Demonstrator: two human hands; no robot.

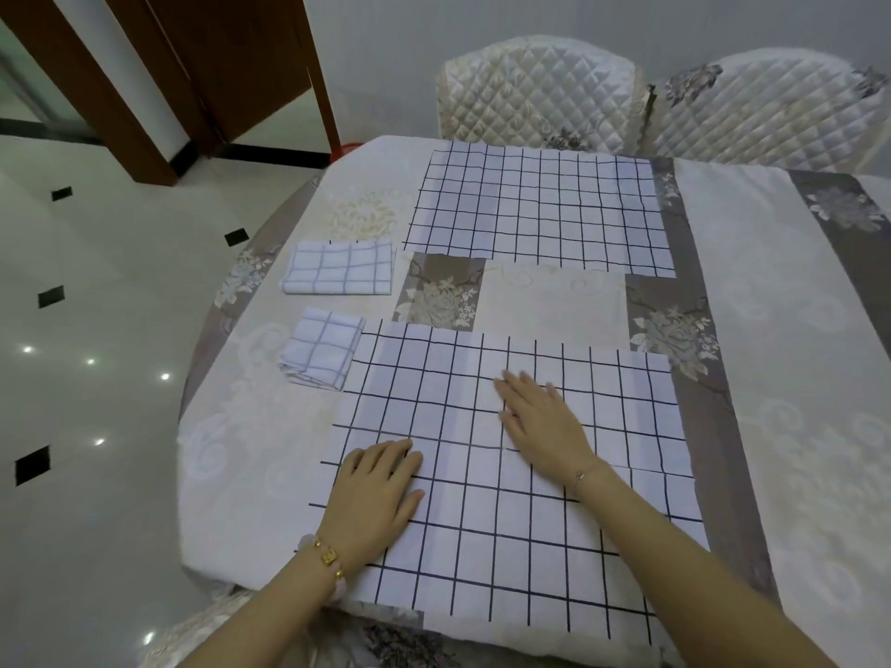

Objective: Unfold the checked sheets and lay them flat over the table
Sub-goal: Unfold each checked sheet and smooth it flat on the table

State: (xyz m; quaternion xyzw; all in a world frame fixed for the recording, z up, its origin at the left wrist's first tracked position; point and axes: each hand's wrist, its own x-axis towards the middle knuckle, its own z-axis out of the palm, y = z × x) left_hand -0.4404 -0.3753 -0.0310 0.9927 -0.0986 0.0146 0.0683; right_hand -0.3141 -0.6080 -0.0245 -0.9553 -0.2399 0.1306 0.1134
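Palms flat and open, your left hand (376,494) and right hand (540,421) press the near checked sheet (627,474) onto the floral tablecloth (771,330), quilted chairs (540,89) at upper right.

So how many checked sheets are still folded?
2, both at the table's left: one folded blue-checked sheet farther away, the other nearer, touching the spread black-checked sheet's far-left corner.

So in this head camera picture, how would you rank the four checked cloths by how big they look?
1. Near unfolded sheet, under both hands, though nearness to the camera inflates it.
2. Far unfolded sheet.
3 and 4. Far folded cloth and near folded cloth look about alike; I won't rank them.
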